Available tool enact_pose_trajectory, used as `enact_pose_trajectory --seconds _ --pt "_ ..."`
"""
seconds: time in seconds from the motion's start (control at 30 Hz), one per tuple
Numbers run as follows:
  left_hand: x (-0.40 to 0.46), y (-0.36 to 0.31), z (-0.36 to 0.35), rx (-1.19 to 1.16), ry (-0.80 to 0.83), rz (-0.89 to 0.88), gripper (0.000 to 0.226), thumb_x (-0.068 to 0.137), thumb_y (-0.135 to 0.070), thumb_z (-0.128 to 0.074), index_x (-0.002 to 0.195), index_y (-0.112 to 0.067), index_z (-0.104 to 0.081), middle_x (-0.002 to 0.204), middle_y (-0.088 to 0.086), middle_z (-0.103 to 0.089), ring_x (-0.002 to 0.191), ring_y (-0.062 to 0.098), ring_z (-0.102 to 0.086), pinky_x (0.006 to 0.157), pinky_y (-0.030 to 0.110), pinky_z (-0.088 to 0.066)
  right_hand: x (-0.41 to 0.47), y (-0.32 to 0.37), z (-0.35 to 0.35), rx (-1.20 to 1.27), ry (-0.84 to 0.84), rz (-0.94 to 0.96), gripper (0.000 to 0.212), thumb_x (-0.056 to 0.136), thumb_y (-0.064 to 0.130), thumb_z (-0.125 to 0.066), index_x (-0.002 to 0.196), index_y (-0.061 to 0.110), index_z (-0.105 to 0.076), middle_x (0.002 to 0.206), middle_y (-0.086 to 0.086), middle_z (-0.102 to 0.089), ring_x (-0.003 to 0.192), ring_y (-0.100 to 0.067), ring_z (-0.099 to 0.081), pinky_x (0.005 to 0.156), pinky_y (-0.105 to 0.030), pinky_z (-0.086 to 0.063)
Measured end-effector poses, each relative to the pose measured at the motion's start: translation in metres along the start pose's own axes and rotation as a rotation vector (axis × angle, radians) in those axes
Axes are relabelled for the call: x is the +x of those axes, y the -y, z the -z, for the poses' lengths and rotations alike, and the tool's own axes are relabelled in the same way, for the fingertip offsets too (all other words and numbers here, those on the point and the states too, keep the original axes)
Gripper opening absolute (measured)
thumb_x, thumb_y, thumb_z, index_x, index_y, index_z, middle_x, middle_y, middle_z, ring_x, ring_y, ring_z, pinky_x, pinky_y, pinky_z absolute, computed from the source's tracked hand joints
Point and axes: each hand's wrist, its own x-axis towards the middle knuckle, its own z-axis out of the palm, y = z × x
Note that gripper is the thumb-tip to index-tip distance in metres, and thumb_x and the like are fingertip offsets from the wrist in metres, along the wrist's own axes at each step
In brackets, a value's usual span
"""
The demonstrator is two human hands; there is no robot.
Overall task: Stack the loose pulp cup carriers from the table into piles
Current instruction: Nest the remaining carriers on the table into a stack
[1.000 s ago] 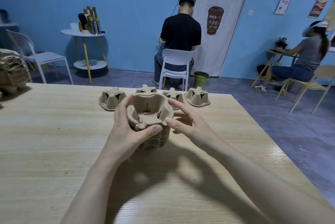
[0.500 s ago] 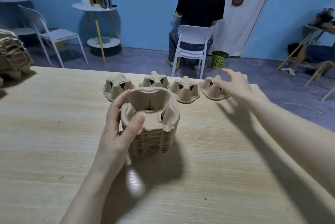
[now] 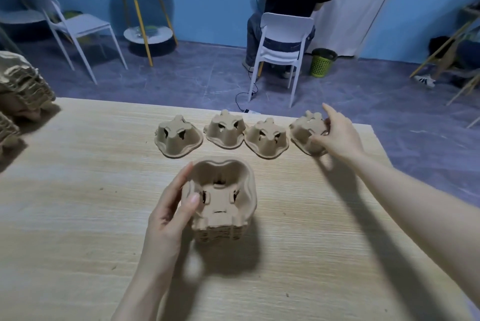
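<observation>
**A:** Start at the right hand (image 3: 337, 133). What has it got?

**B:** It's on the end carrier (image 3: 306, 130), the rightmost of a row of four lying upside down past the pile (image 3: 223, 201). The thumb is on the carrier's near side, and the other fingers are curled over its right side. The index finger sticks up free. I'd call that a pinch just forming; I can't tell if the carrier has left the table (image 3: 78, 191) yet.

**B:** The left hand (image 3: 176, 206) is clasped round the pile's left wall, thumb hooked over the rim, fingers behind. It's steadying, not lifting, as far as I can judge.

**A:** So which way does the carrier have to travel?

**B:** From the pile, it lies beyond and to the right, near the table's far right corner. The move runs back toward the person and leftward, ending over the pile's open mouth.

**A:** Any turning needed?

**B:** I think so. The pile's top cup faces up; the row's carriers sit base-up. The one in hand would need flipping before it nests.

**A:** And the other three?

**B:** The third carrier (image 3: 267, 139) is just beside the held one, the second (image 3: 226, 130) touches or nearly touches it, and the first (image 3: 178, 136) is a little apart, beyond the pile and slightly left. That last one is nearer the left hand; the rest favour the right.

**A:** Anything else?

**B:** Taller stacks (image 3: 23, 87) stand far left of the pile, at the table's edge.
</observation>
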Motion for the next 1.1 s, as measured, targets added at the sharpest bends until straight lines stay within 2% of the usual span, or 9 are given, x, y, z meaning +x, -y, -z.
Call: enact_pose_trajectory --seconds 0.07,0.13,0.33,0.43,0.57,0.67,0.77,0.97,1.1 --pt "0.0 -0.004 -0.002 0.023 -0.004 0.004 0.049 0.08 -0.02 -0.06 0.128 -0.03 -0.058 0.125 -0.028 -0.064 0.123 -0.006 -0.055 0.094 0.01 -0.045 -0.013 0.004 0.005 -0.099 -0.034 0.085 0.093 0.076 0.024 -0.078 0.153 0.021 -0.026 0.128 -0.013 -0.054 0.121 -0.033 -0.046 0.098 -0.046 -0.042" --pt "0.001 -0.005 -0.001 0.042 -0.001 0.023 0.05 0.079 -0.02 -0.061 0.129 -0.03 -0.058 0.125 -0.03 -0.063 0.122 -0.01 -0.053 0.09 0.004 -0.042 -0.025 0.008 0.01 -0.095 -0.062 0.112 0.092 0.078 0.023 -0.077 0.153 0.021 -0.025 0.124 -0.011 -0.056 0.118 -0.031 -0.047 0.096 -0.044 -0.042" --pt "-0.001 -0.015 0.011 0.125 0.063 0.084 0.051 0.082 -0.032 -0.073 0.13 -0.043 -0.06 0.136 -0.02 -0.059 0.132 -0.002 -0.048 0.109 0.026 -0.036 -0.065 0.015 0.011 0.141 -0.017 0.034 0.09 0.08 0.031 -0.077 0.153 0.025 -0.025 0.098 -0.002 -0.058 0.095 -0.025 -0.054 0.085 -0.041 -0.046" --pt "-0.002 -0.023 0.016 0.195 0.094 0.14 0.054 0.076 -0.047 -0.067 0.127 -0.059 -0.055 0.137 -0.025 -0.055 0.133 -0.004 -0.045 0.103 0.016 -0.037 -0.086 0.016 0.01 0.038 0.05 0.036 0.07 0.084 0.031 -0.074 0.145 0.027 -0.041 0.112 -0.004 -0.062 0.104 -0.025 -0.055 0.086 -0.04 -0.045" --pt "0.001 -0.032 0.016 0.208 0.126 0.239 0.06 0.082 -0.034 -0.069 0.132 -0.055 -0.041 0.133 -0.032 -0.046 0.126 -0.018 -0.041 0.083 -0.002 -0.037 -0.109 0.018 0.012 -0.028 -0.016 0.033 0.03 0.081 0.025 -0.076 0.108 0.017 -0.065 0.104 -0.003 -0.065 0.099 -0.027 -0.056 0.075 -0.037 -0.044" --pt "0.006 -0.031 0.021 0.198 0.152 0.294 0.058 0.081 -0.04 -0.067 0.128 -0.065 -0.042 0.137 -0.03 -0.047 0.134 -0.005 -0.042 0.106 0.018 -0.04 -0.123 0.018 0.017 0.082 -0.034 -0.024 0.018 0.078 0.022 -0.078 0.093 0.02 -0.068 0.093 0.0 -0.063 0.088 -0.025 -0.056 0.072 -0.04 -0.047" --pt "0.009 -0.029 0.023 0.161 0.165 0.375 0.056 0.086 -0.038 -0.07 0.124 -0.07 -0.045 0.144 -0.015 -0.051 0.135 0.015 -0.048 0.112 0.043 -0.041 -0.14 0.035 0.029 0.297 -0.101 -0.06 0.016 0.077 0.012 -0.078 0.085 0.022 -0.068 0.092 -0.003 -0.064 0.082 -0.021 -0.057 0.07 -0.021 -0.043" --pt "0.012 -0.033 0.028 0.074 0.18 0.457 0.056 0.079 -0.037 -0.075 0.12 -0.067 -0.053 0.14 -0.008 -0.058 0.128 0.017 -0.057 0.106 0.044 -0.048 -0.181 0.108 0.058 0.676 -0.173 -0.056 0.017 0.08 0.002 -0.075 0.081 0.018 -0.069 0.087 0.004 -0.067 0.072 -0.003 -0.055 0.062 -0.012 -0.039" --pt "0.016 -0.036 0.03 -0.001 0.186 0.489 0.05 0.09 -0.019 -0.071 0.123 -0.052 -0.053 0.135 -0.003 -0.062 0.123 0.021 -0.06 0.085 0.041 -0.053 -0.208 0.144 0.054 0.83 -0.064 -0.01 0.022 0.079 -0.004 -0.072 0.079 0.017 -0.069 0.079 0.007 -0.068 0.067 -0.002 -0.054 0.064 -0.014 -0.041"
